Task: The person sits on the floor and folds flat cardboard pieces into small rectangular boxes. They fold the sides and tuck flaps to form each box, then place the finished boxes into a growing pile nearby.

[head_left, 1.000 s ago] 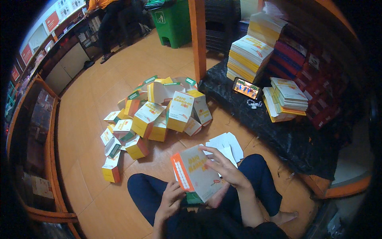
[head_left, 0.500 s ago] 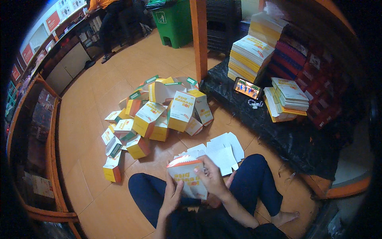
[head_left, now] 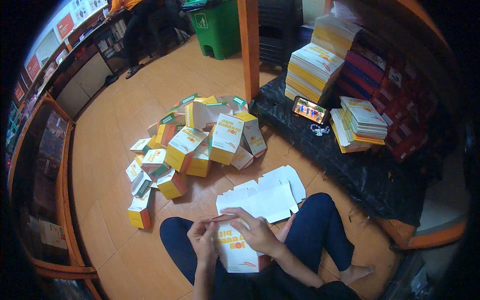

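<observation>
A white carton [head_left: 239,257] with yellow and orange print stands over my lap between my crossed legs, its printed face turned up to me. Its left side is gripped by my left hand [head_left: 202,241], fingers bent at the upper corner. My right hand [head_left: 256,236] lies over the far end, with fingers curled on a narrow reddish flap [head_left: 223,218] and the thumb against the printed face. Just beyond the hands, flat white carton blanks [head_left: 272,195] lie overlapping on the floor, plain side up.
A heap of folded cartons [head_left: 187,145] covers the floor ahead to the left. On a black-covered low platform [head_left: 320,155] at the right stand stacks of flat cartons [head_left: 315,65], a lit phone [head_left: 310,110] and red packs. An orange post, a green bin [head_left: 216,30] and a person [head_left: 132,30] are farther off.
The carton has come lower and nearer to me, showing more of its printed face. Both hands have shifted to its far end, where the flap now lies more folded over.
</observation>
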Motion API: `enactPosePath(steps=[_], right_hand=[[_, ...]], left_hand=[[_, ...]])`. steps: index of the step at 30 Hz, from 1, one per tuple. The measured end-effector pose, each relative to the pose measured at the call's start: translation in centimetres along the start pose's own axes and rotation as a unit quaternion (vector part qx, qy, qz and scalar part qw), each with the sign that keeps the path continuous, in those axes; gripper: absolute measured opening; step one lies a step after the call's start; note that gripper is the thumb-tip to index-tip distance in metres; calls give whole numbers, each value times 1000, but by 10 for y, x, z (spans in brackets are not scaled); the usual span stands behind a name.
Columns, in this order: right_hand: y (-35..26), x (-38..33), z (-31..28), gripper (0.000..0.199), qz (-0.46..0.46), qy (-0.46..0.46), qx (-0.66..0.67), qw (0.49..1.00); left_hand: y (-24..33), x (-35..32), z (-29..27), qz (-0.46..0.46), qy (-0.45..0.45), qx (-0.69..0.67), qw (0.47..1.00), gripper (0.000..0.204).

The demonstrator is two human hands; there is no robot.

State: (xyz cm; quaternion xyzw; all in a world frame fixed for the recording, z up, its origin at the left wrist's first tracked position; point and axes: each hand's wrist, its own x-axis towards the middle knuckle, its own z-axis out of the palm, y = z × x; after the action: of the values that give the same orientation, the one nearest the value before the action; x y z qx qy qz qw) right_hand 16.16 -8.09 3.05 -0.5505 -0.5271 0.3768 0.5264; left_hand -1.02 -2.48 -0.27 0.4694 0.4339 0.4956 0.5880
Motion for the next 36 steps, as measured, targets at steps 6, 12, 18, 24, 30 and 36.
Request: enactPosePath(steps=[6,12,18,24,30,36], right_hand=[[-8,-12,-3,35,60,-75,-130,987],[-13,-8,-16,22,47,141,9,989],[-5,2,-27,21,38,98,142,984],[-5,7,-23,51,-95,-54,21,994],[15,7,-4,47,-2,-86,-20,996],[33,79,-6,48,13,-17,68,997]], left_hand=[[18,16,6,14,116,-116,986,27],[22,-15,25,-28,-58,20,998,51],[17,-16,1,-88,-179,3,980,45],[-10,12,-42,-17,-203,-171,964,22],[-23,10,-55,-58,-112,-47,991,39],[-11,16,-69,-89,0,-117,989,82]])
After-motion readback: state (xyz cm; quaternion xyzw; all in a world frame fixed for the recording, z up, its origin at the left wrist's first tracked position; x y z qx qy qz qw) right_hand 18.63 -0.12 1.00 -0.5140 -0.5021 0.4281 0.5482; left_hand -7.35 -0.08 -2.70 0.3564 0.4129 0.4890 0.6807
